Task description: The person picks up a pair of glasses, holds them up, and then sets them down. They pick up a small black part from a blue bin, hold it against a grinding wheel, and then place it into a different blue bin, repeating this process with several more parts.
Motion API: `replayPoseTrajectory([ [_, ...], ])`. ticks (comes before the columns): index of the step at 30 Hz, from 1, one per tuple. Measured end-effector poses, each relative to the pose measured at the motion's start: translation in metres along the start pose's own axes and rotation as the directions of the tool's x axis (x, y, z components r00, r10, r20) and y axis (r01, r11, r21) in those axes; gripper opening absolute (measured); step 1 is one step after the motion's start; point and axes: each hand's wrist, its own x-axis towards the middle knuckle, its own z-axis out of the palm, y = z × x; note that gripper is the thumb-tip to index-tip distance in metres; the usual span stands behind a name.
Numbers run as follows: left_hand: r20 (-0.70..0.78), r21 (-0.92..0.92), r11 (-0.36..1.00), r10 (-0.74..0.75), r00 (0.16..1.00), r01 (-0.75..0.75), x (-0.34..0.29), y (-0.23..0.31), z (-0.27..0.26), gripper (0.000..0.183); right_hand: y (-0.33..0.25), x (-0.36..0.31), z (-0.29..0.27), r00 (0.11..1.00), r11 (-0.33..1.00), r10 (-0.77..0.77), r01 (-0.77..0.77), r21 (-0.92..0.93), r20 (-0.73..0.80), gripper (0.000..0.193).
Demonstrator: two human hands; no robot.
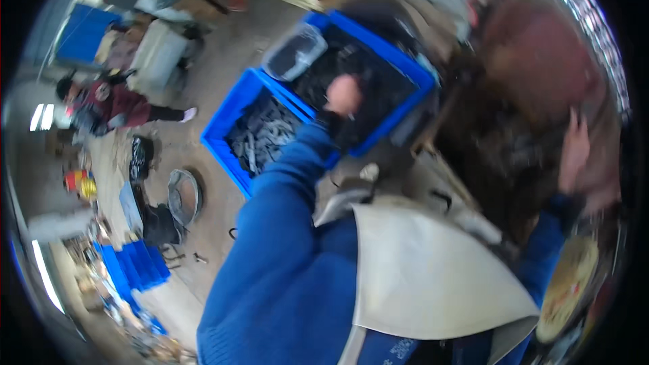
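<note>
My left hand (344, 94) reaches over a blue crate (395, 54) holding dark pieces. It is blurred and its fingers are hidden, so whether it grips anything does not show. Near the left of that crate's contents lies a clear plastic tub (295, 53) with dark contents. A second blue crate (226, 111), nearer to me, holds dark grey strip-like parts (260, 132). Far to the right, beside a reddish-brown machine (537, 54), my right hand (574, 151) has its fingers stretched out. Nothing can be seen in it.
A round bucket (184, 197) stands on the floor to the left, near several blue bins (135, 270). Another person (111, 105) in a dark red top is at the far left. A pale apron (433, 277) covers my lap. A yellowish round pad (568, 287) sits at lower right.
</note>
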Motion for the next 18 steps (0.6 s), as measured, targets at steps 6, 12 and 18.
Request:
replayPoseTrajectory([
  [6,-0.246,0.117,0.967,-0.193,0.950,0.226,0.013,0.038,0.026,0.014,-0.010,0.003,-0.007,0.930,0.850,0.366,-0.345,0.399,0.026,0.038],
  [12,-0.221,0.191,0.949,-0.206,0.953,0.249,0.019,0.046,0.038,0.017,-0.017,0.008,-0.029,0.927,0.830,0.374,-0.352,0.432,0.036,0.048],
  [18,-0.238,0.160,0.960,-0.188,0.953,0.229,0.030,0.049,0.040,0.015,-0.020,0.009,-0.034,0.940,0.842,0.337,-0.325,0.431,0.050,0.052],
])
